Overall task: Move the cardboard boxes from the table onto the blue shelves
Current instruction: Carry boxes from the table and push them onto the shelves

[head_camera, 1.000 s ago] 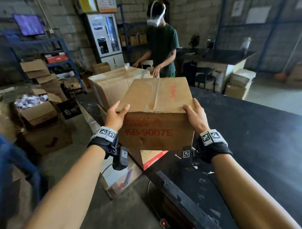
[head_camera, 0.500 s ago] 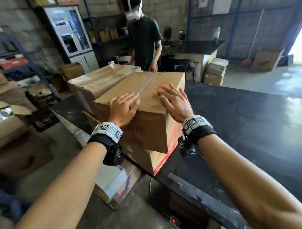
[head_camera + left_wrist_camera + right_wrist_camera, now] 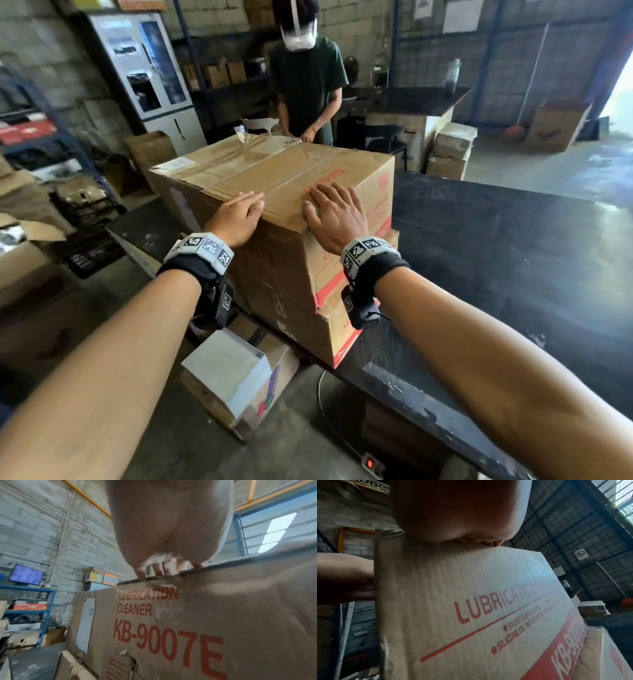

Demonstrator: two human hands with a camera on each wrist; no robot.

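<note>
Both hands, left hand and right hand, lie flat, gripping nothing, atop the upper box; stacked at the desk edge, it may slide toward 7 o'clock.

left wrist: black strap, grey tag-marked band, black camera | right wrist: same | arms bare

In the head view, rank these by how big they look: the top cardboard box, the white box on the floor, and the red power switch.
1. Top box
2. White box, though it sits nearer the camera
3. Red switch, plainly the smallest
</note>
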